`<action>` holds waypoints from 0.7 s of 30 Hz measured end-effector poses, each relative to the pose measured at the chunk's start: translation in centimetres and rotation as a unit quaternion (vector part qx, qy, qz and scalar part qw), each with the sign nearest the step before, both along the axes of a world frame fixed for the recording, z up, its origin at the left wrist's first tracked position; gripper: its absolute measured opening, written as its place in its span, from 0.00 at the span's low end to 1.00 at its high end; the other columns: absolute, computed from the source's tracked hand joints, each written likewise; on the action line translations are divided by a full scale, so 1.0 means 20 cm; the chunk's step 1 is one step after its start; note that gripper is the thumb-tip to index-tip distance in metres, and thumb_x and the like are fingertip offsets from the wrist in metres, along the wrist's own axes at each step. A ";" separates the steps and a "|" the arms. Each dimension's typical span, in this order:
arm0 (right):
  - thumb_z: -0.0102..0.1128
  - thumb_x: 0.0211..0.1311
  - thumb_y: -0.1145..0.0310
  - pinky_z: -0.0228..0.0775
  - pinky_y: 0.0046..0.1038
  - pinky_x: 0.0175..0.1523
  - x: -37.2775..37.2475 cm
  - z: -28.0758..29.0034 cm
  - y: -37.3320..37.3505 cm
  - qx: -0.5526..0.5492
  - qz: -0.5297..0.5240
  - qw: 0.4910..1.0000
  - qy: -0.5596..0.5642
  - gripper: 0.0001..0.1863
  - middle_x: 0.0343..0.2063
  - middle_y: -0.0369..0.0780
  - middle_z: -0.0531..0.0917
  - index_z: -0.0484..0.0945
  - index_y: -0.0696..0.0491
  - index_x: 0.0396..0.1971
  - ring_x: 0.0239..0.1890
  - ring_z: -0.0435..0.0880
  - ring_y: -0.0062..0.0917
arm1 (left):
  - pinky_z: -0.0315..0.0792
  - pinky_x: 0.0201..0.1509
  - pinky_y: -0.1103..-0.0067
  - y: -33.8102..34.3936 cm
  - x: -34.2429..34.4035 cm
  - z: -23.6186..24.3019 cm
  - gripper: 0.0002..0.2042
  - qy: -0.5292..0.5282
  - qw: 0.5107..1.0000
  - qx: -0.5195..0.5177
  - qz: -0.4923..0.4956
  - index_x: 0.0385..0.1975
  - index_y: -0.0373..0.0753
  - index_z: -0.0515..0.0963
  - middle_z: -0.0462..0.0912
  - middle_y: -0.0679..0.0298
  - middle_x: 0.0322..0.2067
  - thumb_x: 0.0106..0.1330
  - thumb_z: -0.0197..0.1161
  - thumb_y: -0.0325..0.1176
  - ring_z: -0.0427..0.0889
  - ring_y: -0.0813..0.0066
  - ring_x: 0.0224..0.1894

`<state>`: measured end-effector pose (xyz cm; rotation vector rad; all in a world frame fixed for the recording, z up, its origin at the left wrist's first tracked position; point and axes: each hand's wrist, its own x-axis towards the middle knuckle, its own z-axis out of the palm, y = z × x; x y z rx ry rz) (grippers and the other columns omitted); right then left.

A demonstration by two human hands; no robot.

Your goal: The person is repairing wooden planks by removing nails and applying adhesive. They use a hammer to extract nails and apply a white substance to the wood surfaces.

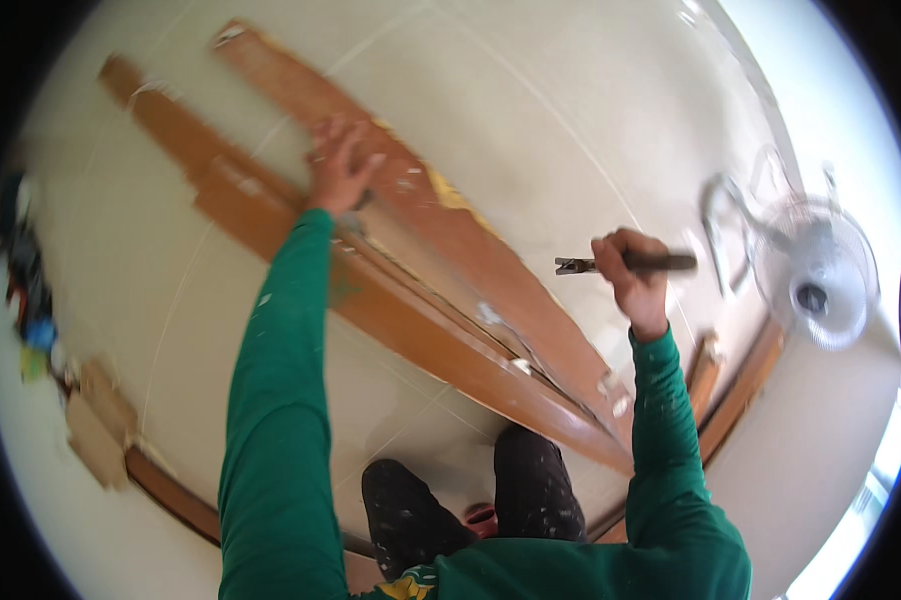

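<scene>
Brown long boards (445, 240) on tiled floor (570, 150), left of fan (815, 285) near floor's right edge. Over boards, left hand (340, 172): fingers spread wide, contact unclear. Above floor, right hand (630, 268): wrapped around hammer (667, 262).

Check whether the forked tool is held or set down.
Held: the right hand grips the forked tool, both ends protruding from the fist.

Reddish-brown board (450, 243) with ragged yellowish edge, orange-brown board (420, 332) slanting close alongside, claw hammer (673, 262) held apart
</scene>
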<state>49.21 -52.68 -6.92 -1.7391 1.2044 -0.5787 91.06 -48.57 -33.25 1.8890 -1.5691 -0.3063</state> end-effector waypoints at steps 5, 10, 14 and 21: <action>0.65 0.65 0.70 0.63 0.24 0.24 -0.83 -0.23 -0.11 0.151 -0.204 0.967 -0.018 0.15 0.14 0.32 0.74 0.75 0.54 0.18 0.17 0.73 0.16 | 0.44 0.75 0.34 -0.03 0.04 -0.09 0.33 -0.017 1.000 0.025 -0.007 0.74 0.56 0.68 0.52 0.53 0.80 0.70 0.67 0.55 0.43 0.42 0.82; 0.64 0.63 0.71 0.64 0.29 0.22 -1.48 -0.47 -0.10 0.195 -0.338 0.918 -0.073 0.12 0.13 0.35 0.72 0.74 0.53 0.20 0.14 0.69 0.22 | 0.41 0.74 0.30 -0.06 0.05 -0.03 0.35 -0.010 0.996 0.090 -0.005 0.76 0.61 0.64 0.47 0.59 0.82 0.71 0.63 0.61 0.40 0.49 0.83; 0.64 0.63 0.70 0.65 0.32 0.23 -1.78 -0.60 -0.05 0.266 -0.412 0.861 -0.136 0.13 0.13 0.34 0.69 0.71 0.50 0.20 0.13 0.66 0.23 | 0.40 0.75 0.30 -0.08 -0.04 0.13 0.34 -0.075 0.969 0.228 0.065 0.76 0.59 0.66 0.49 0.59 0.82 0.72 0.61 0.60 0.43 0.49 0.83; 0.64 0.63 0.67 0.63 0.30 0.16 -1.75 -0.84 -0.07 0.299 -0.347 0.888 -0.037 0.11 0.14 0.33 0.69 0.73 0.52 0.24 0.10 0.67 0.21 | 0.54 0.79 0.54 0.32 -1.12 0.46 0.29 -0.021 0.987 -0.017 -0.156 0.65 0.33 0.74 0.70 0.41 0.68 0.64 0.67 0.37 0.61 0.40 0.75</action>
